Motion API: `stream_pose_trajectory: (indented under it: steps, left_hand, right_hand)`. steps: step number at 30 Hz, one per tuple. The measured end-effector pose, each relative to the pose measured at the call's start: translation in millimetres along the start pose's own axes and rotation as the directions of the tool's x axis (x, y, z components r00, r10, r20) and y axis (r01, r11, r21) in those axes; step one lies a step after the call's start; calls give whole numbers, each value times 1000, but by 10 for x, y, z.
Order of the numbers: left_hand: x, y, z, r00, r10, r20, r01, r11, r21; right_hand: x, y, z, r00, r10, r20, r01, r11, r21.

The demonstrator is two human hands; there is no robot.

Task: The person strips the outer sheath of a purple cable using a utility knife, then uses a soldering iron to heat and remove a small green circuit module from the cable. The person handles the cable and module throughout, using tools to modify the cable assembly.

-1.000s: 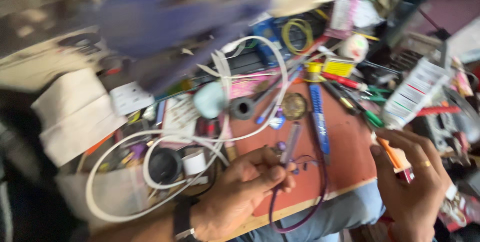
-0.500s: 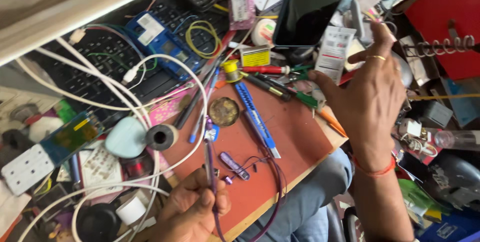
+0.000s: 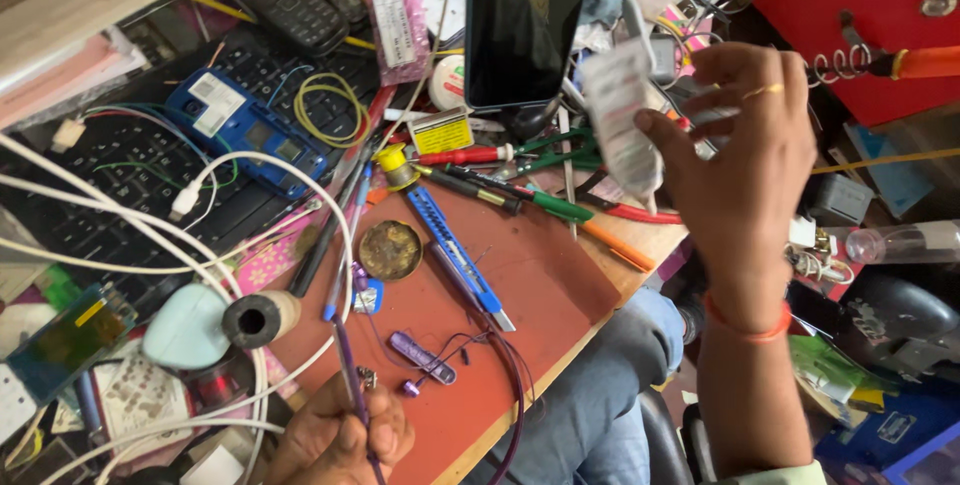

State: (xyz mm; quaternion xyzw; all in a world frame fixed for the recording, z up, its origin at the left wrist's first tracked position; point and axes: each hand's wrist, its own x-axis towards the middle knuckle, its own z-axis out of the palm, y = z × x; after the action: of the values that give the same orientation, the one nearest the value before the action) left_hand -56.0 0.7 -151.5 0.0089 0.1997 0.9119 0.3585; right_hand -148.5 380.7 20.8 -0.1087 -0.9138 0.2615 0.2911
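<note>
While the left hand (image 3: 335,440) pinched a purple soldering iron (image 3: 350,385), right-hand fingers (image 3: 665,140) gripped a white packet (image 3: 620,115); the unwatched tip could scorch nearby wires (image 3: 505,365).

We see the left hand (image 3: 335,440) at six o'clock, fingers closed around a thin purple tool (image 3: 348,370) whose tip points toward twelve over the red mat (image 3: 545,285). The right hand (image 3: 735,145), at two o'clock, is raised and pinches a small white packet (image 3: 618,115). On the mat lie a blue utility knife (image 3: 458,255), a round brass tin (image 3: 390,250) and purple earphones (image 3: 425,360).
</note>
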Motion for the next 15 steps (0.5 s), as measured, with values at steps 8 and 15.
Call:
stream_pose_trajectory:
  steps: [8,15]
  left_hand:
    - [-10,-5,4,998,44,-34,-44,999,-6]
    - [-5,31,45,998,2,-69,-2,1000,0]
  right_hand:
    - [-266,-177,96,888,-387,249,433,886,-167]
    - [-233,-131,53,871,-401,282,463,862,-204]
